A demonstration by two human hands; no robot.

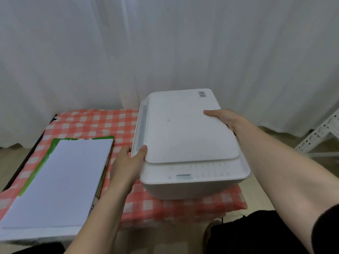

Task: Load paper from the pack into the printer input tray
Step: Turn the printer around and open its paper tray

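Observation:
A white printer (185, 136) sits on the red-checked cloth, its lid closed and its control panel facing me. My left hand (128, 162) grips the printer's left side, thumb on top near the folded input tray (142, 125). My right hand (222, 118) holds the right edge, thumb lying on the lid. The opened paper pack (60, 180), a stack of white sheets in a torn green wrapper, lies on the cloth to the left of the printer.
The red-and-white checked cloth (95, 123) covers a low table with a dark edge at the left. White curtains (165, 43) hang close behind. A white perforated metal frame (319, 136) stands at the far right on the floor.

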